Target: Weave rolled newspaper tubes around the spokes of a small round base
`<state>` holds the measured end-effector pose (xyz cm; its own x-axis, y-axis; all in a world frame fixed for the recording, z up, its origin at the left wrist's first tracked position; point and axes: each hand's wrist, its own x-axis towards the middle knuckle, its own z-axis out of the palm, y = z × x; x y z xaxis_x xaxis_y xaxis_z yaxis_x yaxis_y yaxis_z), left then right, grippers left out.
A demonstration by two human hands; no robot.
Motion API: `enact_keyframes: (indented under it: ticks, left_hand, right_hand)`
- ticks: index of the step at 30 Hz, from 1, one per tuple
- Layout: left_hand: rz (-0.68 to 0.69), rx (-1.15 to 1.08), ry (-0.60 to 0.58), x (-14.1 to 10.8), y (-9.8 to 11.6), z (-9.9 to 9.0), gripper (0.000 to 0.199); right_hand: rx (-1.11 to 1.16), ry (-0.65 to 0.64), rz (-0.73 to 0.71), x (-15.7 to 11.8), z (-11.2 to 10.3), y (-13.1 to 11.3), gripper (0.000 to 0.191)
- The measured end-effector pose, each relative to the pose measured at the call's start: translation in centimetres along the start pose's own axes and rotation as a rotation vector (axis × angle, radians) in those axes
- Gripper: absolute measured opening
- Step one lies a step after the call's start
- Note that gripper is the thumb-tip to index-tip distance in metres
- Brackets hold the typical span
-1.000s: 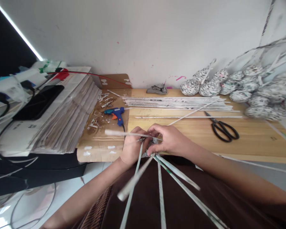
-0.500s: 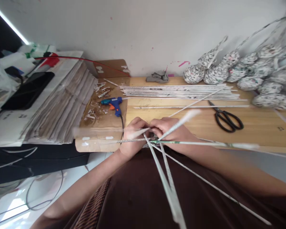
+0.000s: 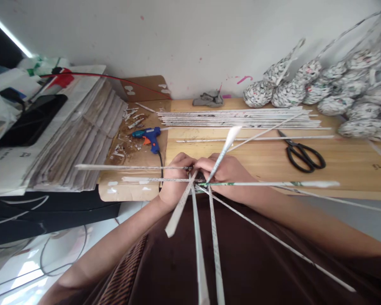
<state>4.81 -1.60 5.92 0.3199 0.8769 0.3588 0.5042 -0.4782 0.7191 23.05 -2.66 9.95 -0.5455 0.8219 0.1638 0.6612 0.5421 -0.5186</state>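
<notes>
At the near edge of the table my left hand [image 3: 177, 180] and my right hand [image 3: 224, 169] meet, fingers bent and pressed together. Between them is a small woven piece of rolled newspaper tubes [image 3: 201, 186], mostly hidden by the fingers. Several long paper tubes stick out from it: a green-marked one [image 3: 257, 184] points right, two point left over my left wrist, one [image 3: 224, 154] slants up, and others hang down over my dark clothing. Both hands are closed on this weaving; exactly which tube each fingertip pinches is hidden.
Loose paper tubes [image 3: 241, 120] lie in a row at the back. Black-handled scissors [image 3: 305, 156] rest at right, finished woven paper balls [image 3: 288, 93] beyond. A blue glue gun [image 3: 150, 137] sits on cardboard [image 3: 114, 195]. Left stands a newspaper stack [image 3: 98, 114] with a phone [image 3: 34, 118].
The tubes have swung about the weaving. One that lay across my left hand now points down and left, and the upper right tube stands steeper. Both hands stay together at nearly the same spot.
</notes>
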Motion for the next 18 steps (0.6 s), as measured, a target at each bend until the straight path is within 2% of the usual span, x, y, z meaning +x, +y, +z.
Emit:
enact_keyframes:
  ticks: [5, 12, 14, 18]
  left_hand:
    - [0.022, -0.019, -0.009, 0.1, 0.0, 0.0, 0.01]
    - [0.037, -0.006, 0.008, 0.2, -0.3, 0.4, 0.008]
    - [0.042, 0.008, 0.014, 0.2, -0.4, 0.5, 0.01]
    - [0.019, 0.03, 0.033, 0.2, -0.2, 0.6, 0.013]
  right_hand:
    - [0.032, 0.046, -0.138, -0.2, -0.1, 0.1, 0.006]
    - [-0.005, 0.134, -0.283, -0.2, 0.8, 1.2, 0.015]
    - [-0.002, 0.158, -0.269, -0.3, 1.1, 1.5, 0.019]
    - [-0.018, 0.239, -0.114, -1.0, 0.7, 1.1, 0.023]
